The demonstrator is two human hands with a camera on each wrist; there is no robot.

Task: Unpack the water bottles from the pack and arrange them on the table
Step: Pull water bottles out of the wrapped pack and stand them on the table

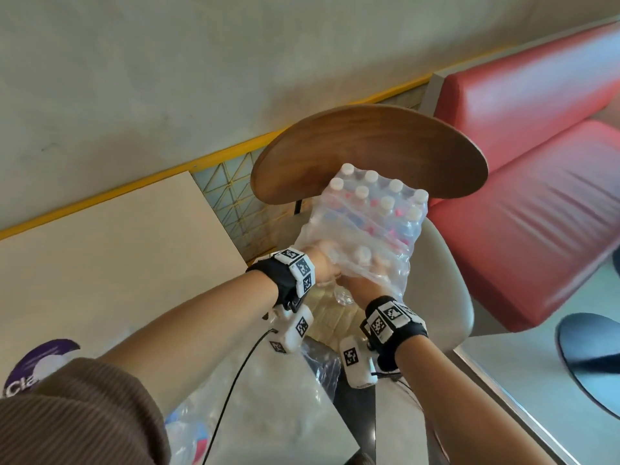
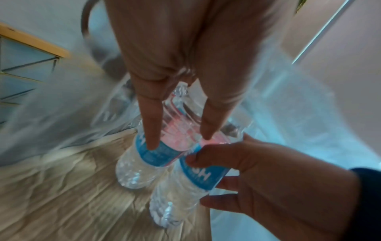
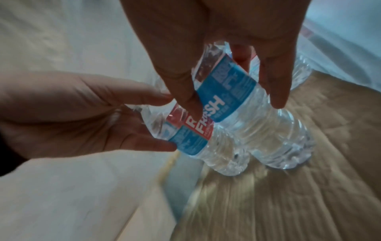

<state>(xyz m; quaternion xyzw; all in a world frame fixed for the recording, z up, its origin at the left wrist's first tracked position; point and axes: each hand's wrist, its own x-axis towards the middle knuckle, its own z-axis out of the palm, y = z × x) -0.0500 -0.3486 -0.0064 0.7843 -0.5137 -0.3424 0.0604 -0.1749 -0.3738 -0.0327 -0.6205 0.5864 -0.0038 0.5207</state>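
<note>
l hand (image 2: pixel 171 53) + r hand (image 3: pixel 224 40) each grip bottle

I see the pack (image 1: pixel 365 216) on the chair seat (image 1: pixel 443 290), its bottle caps toward the chair back (image 1: pixel 369 152). The table (image 1: pixel 110 263) lies left of it, the bench (image 1: pixel 543 209) right. Two bottles (image 3: pixel 257 114) seem to stick out of the pack's near end.

Blue-and-red bottle labels (image 3: pixel 223 96); red bench (image 1: pixel 523 182)

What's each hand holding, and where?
The left hand and the right hand each grip a water bottle by its labelled middle.
</note>
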